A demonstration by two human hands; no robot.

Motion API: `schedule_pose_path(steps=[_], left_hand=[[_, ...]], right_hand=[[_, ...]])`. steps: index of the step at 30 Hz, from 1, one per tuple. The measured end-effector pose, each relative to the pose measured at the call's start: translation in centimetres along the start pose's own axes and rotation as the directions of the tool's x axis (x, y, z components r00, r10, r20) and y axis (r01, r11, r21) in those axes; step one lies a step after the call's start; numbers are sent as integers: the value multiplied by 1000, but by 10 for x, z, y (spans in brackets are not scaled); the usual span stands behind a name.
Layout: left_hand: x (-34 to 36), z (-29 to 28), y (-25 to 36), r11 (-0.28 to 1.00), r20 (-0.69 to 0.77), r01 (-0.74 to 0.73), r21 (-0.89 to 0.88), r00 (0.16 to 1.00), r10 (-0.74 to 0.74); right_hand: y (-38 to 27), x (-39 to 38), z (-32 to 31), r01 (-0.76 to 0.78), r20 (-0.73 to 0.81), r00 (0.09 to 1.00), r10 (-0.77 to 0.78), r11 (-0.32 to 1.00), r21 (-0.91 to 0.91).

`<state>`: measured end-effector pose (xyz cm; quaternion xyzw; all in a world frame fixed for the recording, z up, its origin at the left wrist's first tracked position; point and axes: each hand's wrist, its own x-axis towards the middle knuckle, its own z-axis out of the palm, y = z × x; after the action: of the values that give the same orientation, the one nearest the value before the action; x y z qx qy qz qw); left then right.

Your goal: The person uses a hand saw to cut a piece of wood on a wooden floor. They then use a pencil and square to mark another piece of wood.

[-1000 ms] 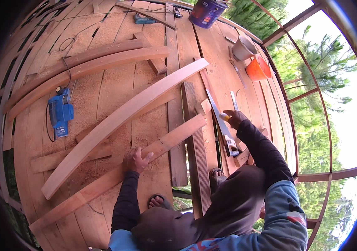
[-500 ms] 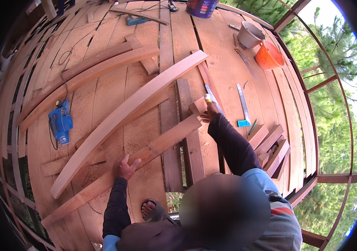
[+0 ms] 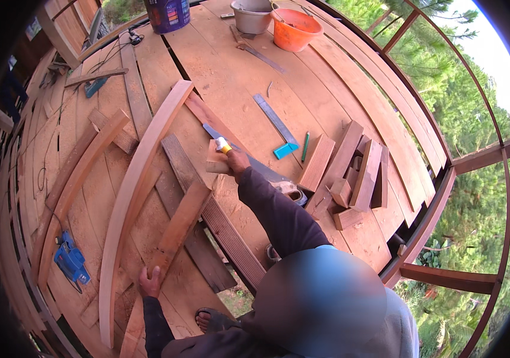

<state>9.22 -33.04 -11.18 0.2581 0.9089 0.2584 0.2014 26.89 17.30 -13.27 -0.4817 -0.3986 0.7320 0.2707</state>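
A small white-and-yellow bottle [image 3: 223, 145] is gripped in the right hand [image 3: 236, 160] over a small wooden block [image 3: 214, 160] beside the handsaw [image 3: 249, 161], while the left hand [image 3: 150, 281] is pressed flat, fingers spread, on a long plank [image 3: 174, 235].

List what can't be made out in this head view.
- Right hand: its grip on the small yellow-tipped object is too small to tell.
- Left hand: palm hidden, pressed flat on the plank.
- Orange bucket: contents too small.
- Dark bucket: cut off by the top edge.
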Motion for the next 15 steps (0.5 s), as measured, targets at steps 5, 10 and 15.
schedule_pose_path(steps=[5,10,15], left_hand=[[-3,3,0,986,-87,27,167,996,-12],[-7,3,9,998,-43,44,43,998,-42],[-8,-4,-26,998,-108,29,61,994,-22]], right_hand=[[-91,-46,-103,208,-136,973,-186,964,169],[-115,-49,-207,322,-549,816,-184,932,165],[-88,-78,-230,-39,-204,976,74,984,172]])
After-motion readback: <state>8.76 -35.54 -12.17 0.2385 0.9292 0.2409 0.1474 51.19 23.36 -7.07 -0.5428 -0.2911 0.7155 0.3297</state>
